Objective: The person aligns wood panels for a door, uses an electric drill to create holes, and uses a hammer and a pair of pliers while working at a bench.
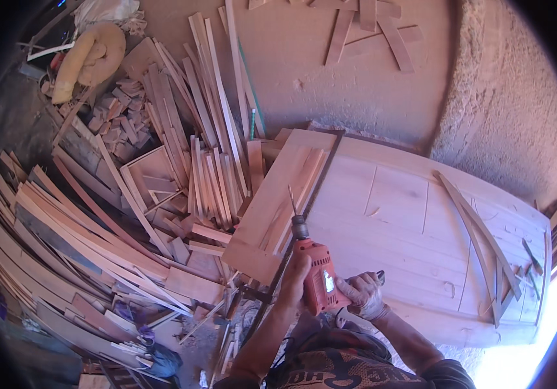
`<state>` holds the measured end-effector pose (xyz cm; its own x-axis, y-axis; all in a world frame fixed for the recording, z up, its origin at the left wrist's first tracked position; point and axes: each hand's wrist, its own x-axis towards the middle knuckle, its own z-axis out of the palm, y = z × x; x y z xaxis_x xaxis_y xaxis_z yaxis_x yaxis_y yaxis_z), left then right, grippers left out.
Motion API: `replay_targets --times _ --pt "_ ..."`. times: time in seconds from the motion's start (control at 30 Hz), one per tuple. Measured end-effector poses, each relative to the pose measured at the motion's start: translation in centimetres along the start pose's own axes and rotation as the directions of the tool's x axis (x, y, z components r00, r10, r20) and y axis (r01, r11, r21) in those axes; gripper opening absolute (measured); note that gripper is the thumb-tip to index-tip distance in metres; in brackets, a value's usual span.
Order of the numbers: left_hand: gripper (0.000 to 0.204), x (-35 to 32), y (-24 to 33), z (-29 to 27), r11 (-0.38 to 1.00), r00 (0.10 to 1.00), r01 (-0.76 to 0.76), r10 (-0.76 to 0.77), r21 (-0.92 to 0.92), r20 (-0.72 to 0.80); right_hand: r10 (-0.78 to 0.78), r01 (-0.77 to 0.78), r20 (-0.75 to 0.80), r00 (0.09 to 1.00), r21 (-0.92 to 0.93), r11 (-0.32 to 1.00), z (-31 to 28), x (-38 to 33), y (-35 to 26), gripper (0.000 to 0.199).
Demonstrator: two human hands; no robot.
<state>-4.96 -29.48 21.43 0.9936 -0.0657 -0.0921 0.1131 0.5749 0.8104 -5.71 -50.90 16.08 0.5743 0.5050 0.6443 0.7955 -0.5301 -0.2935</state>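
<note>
I count one drill (322,279) with one bit (292,200), and two hands on it: one left hand (296,277), one right hand (364,295). Right of the drill lies one panel (388,256) bearing at least three strips (486,236); left of it, one wide board (252,227). Farther left of the drill: one hose (92,59), dozens of slats (84,214) and offcuts (125,120).

Power drill (318,272): red-orange body, dark vent slots, whitish patch on the side facing up. I have it in both hands, my left hand (296,273) along its left flank, my right hand (365,297) at the handle, which runs off to the right. Dark chuck (300,228) at the far end, slim bit (292,198) fitted, tip pointing far and slightly left; contact at tip unclear to me
</note>
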Motion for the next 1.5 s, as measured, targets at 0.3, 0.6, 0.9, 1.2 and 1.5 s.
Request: replay_targets --times 0.3,0.6,0.9,1.2,1.5 --pt "0.048 -1.3 -1.6 -1.7 0.984 0.998 0.06 -0.062 0.166 0.008 0.186 -0.185 0.078 0.979 -0.03 0.982 -0.1 -2.7 -4.1 0.074" --pt "0.044 -2.1 -3.2 -4.3 0.949 0.949 0.302 -0.308 0.09 0.067 0.428 -0.417 0.237 0.872 -0.098 0.904 1.4 -6.0 -8.7 0.093" --pt "0.04 -1.9 -6.5 -6.7 0.87 0.86 0.492 -0.49 0.026 0.143 0.669 -0.657 0.291 0.684 -0.152 0.738 0.5 -6.6 -13.7 0.098" --pt "0.043 -0.8 -6.8 -6.4 0.854 0.811 0.507 -0.519 0.117 0.271 0.815 -0.802 0.182 0.55 -0.156 0.577 -0.8 -7.3 -16.0 0.095" --pt "0.058 -2.4 -5.3 -0.7 0.796 0.692 0.554 -0.602 0.243 0.398 0.972 -0.963 -0.067 0.224 -0.166 0.211 -1.9 -16.1 -17.7 0.081"
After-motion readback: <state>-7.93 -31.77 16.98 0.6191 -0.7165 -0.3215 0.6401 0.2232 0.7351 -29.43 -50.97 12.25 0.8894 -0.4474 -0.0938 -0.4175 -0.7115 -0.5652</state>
